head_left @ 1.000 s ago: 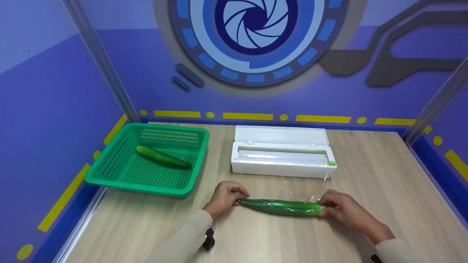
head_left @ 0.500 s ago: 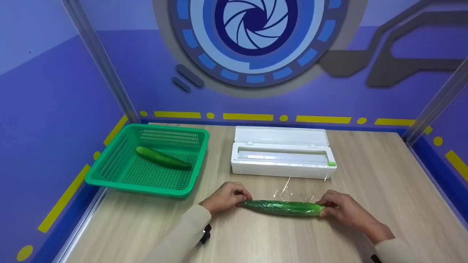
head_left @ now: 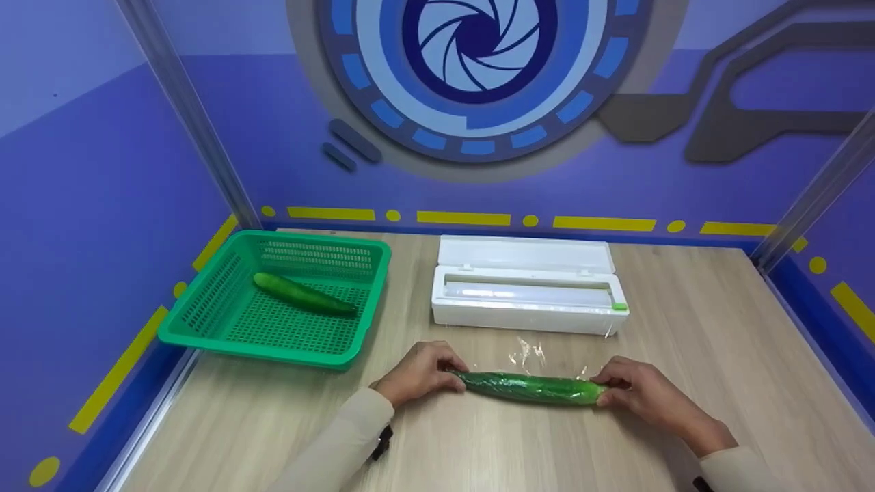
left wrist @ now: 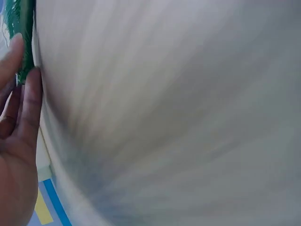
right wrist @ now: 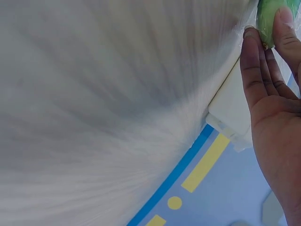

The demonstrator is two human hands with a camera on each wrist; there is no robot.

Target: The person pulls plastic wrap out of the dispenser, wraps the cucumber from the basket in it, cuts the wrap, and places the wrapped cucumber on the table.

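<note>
A cucumber (head_left: pixel 526 387) wrapped in clear plastic film lies crosswise on the wooden table in the head view. My left hand (head_left: pixel 422 372) pinches its dark tapered end between thumb and fingers. At the pale end, my right hand (head_left: pixel 642 391) grips with thumb and fingertips. Loose, shiny film (head_left: pixel 528 354) sticks out behind the cucumber toward the box. In the left wrist view the left thumb and fingers close on the dark green tip (left wrist: pixel 27 56). The right wrist view shows the pale, film-covered end (right wrist: pixel 268 23) between thumb and fingers.
Behind the hands stands a white cling film box (head_left: pixel 530 318), lid up, with a film roll (head_left: pixel 526 294) inside and a green slider (head_left: pixel 619 307) at its right. To the left, a green basket (head_left: pixel 273 352) holds another cucumber (head_left: pixel 301 295). Printed panels wall the table in.
My left hand has shifted slightly at the tapered end, its thumb now lying nearer the front side. The loose film behind the cucumber has changed shape. My right hand has stayed put.
</note>
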